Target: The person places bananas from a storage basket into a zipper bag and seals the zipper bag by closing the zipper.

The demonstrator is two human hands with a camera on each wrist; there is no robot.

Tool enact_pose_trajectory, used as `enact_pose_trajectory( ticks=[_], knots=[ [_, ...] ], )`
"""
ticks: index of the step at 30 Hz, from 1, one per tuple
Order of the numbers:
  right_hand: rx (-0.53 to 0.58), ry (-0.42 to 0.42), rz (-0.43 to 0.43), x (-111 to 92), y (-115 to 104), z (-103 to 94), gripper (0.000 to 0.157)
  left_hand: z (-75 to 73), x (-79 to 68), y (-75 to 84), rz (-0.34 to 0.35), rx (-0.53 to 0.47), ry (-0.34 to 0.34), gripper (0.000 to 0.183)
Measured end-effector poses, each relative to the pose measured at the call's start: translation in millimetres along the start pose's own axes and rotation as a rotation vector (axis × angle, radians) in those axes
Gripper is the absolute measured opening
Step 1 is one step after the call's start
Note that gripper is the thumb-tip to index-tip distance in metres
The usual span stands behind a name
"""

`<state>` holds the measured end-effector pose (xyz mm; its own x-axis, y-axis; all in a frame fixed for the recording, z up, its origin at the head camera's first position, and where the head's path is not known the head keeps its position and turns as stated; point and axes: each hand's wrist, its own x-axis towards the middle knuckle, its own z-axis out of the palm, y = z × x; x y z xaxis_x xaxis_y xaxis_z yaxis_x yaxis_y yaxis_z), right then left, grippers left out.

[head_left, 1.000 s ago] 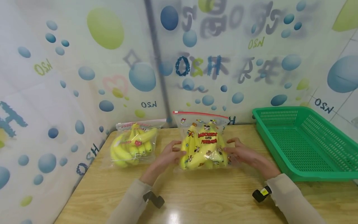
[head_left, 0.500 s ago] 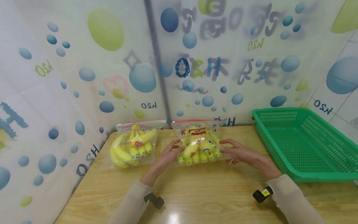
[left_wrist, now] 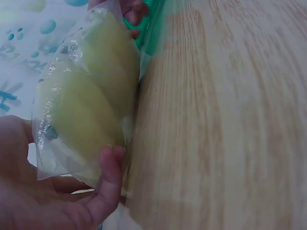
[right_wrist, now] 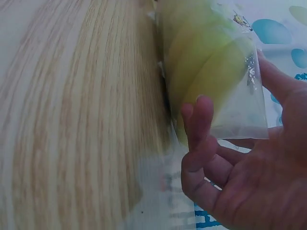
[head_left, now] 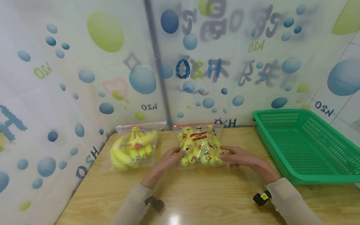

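Observation:
A clear zip bag (head_left: 199, 146) with a red top strip and cartoon print, full of yellow bananas, lies on the wooden table in the head view. My left hand (head_left: 170, 157) holds its left side; in the left wrist view the bag's corner sits between the thumb and fingers (left_wrist: 109, 179). Around the opposite side, my right hand (head_left: 242, 157) has its thumb and curled fingers (right_wrist: 204, 120) about the bag's edge. Left of this bag lies another clear zip bag (head_left: 133, 148) of bananas, which neither hand touches.
A green plastic basket (head_left: 292, 150) with perforated sides stands at the right of the wooden table (head_left: 197, 197). A patterned curtain (head_left: 239, 62) hangs right behind the table's far edge.
The held banana bag has gone from standing tilted up to lying back flatter on the table. Both hands have stayed at its sides; the other bag and the basket have not moved.

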<state>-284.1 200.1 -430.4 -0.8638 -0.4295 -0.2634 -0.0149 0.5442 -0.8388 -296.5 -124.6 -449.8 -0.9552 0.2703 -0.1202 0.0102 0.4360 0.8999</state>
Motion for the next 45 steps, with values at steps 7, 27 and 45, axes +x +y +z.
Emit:
enact_pose_trajectory(
  ticks=[7,27,45],
  knots=[
    [-0.010,-0.014,-0.016,2.9,8.2,-1.9,0.078,2.4,-0.9,-2.7,-0.013,-0.028,-0.039,0.078],
    [0.000,-0.057,-0.054,2.8,13.0,-0.3,0.078,4.0,-1.9,-3.7,-0.032,-0.007,-0.002,0.076],
    [0.003,-0.055,-0.037,0.0,6.5,-1.3,0.079,2.8,-5.0,-1.6,-0.038,-0.039,-0.011,0.077]
  ],
)
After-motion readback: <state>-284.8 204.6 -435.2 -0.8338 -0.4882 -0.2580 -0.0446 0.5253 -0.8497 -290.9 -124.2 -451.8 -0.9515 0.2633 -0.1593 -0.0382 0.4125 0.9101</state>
